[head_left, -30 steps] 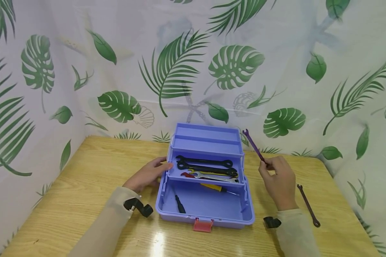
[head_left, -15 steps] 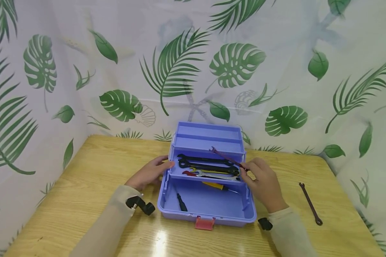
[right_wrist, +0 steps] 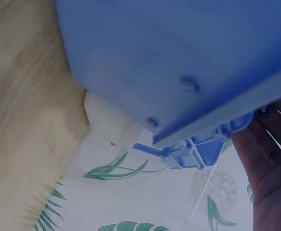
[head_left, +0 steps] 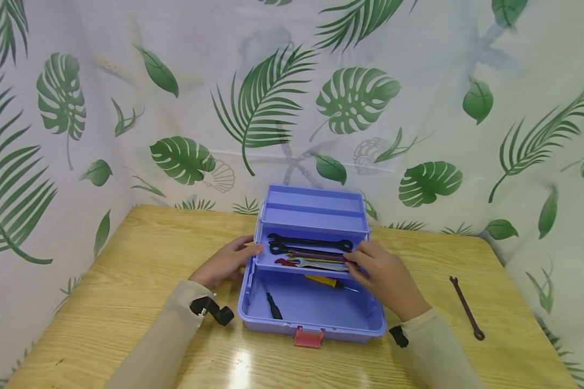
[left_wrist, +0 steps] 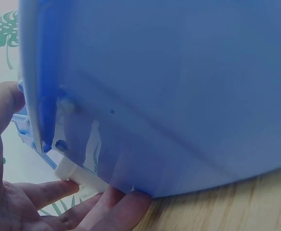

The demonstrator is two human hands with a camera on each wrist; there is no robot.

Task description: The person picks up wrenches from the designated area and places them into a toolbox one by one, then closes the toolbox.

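A lavender toolbox [head_left: 316, 313] stands with its stepped trays raised. My left hand [head_left: 226, 262] holds its left side, thumb over the edge of the middle tray; in the left wrist view the fingers [left_wrist: 130, 211] lie along the side wall. Over that tray's right end, my right hand [head_left: 382, 275] pinches one end of a purple wrench [head_left: 316, 255]. The wrench lies lengthwise among black wrenches [head_left: 311, 241], a silver wrench [head_left: 313, 264] and a red one [head_left: 284, 262]. In the right wrist view the toolbox's side hides what the fingertips hold.
A dark purple wrench [head_left: 467, 309] lies on the wooden table [head_left: 175, 232] at the right. The toolbox's lower compartment holds a black screwdriver [head_left: 273, 307] and a yellow-handled one [head_left: 321, 280]. A pink latch [head_left: 309, 337] hangs at the front. Behind is a leaf-patterned cloth [head_left: 185, 108].
My right hand has brought the purple wrench leftward from beside the toolbox and lowered it into the middle tray. The left hand has stayed on the toolbox's left side.
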